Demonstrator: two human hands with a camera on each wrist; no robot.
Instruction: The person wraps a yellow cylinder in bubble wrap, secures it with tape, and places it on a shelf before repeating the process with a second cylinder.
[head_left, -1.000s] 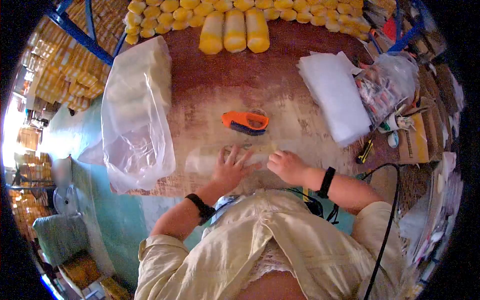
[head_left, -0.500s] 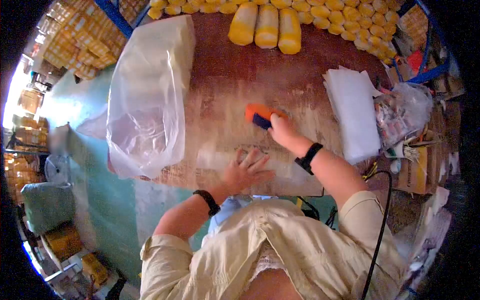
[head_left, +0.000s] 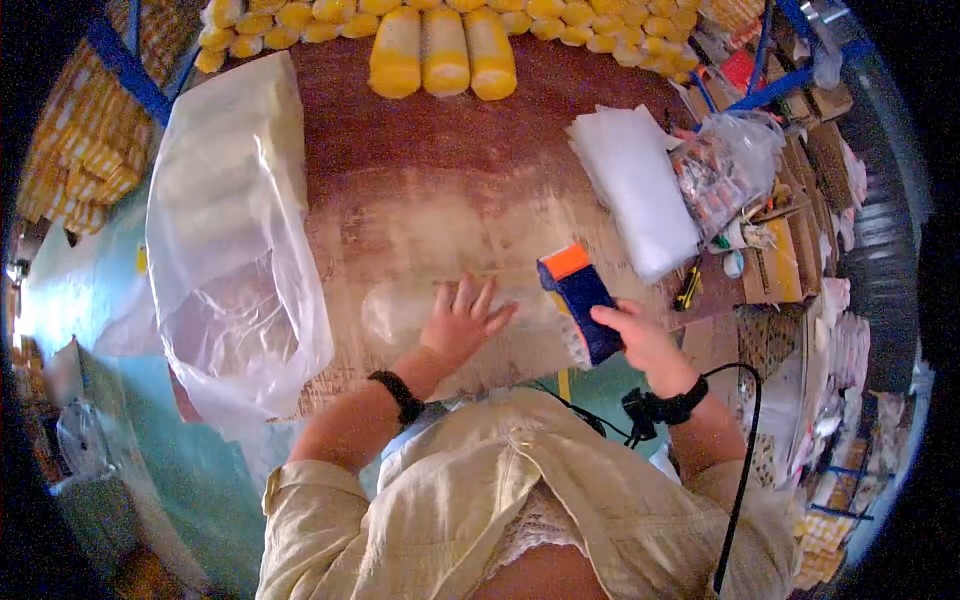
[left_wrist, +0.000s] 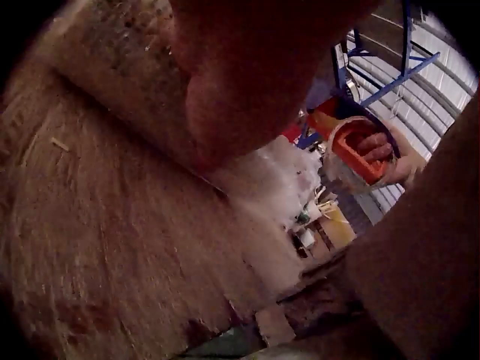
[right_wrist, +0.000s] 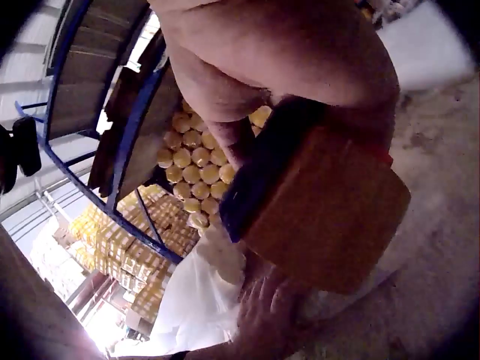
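Observation:
My left hand rests with fingers spread on a translucent plastic-wrapped piece near the table's front edge. To its right, my right hand grips an orange and dark blue tape dispenser, held up over the table's front right part. Fingers of that hand pass through the dispenser's orange hub in the left wrist view, with a tape roll round it. In the right wrist view the dispenser fills the middle, and my left hand shows below it.
A large clear plastic bag lies at the table's left. Three yellow-and-white rolls lie at the back before a stack of similar ones. White sheets, a bag of small packets and a yellow-black cutter are at right.
My right hand has left the plastic-wrapped piece, picked up the tape dispenser from mid-table and brought it nearer and to the right. My left hand stays on the piece.

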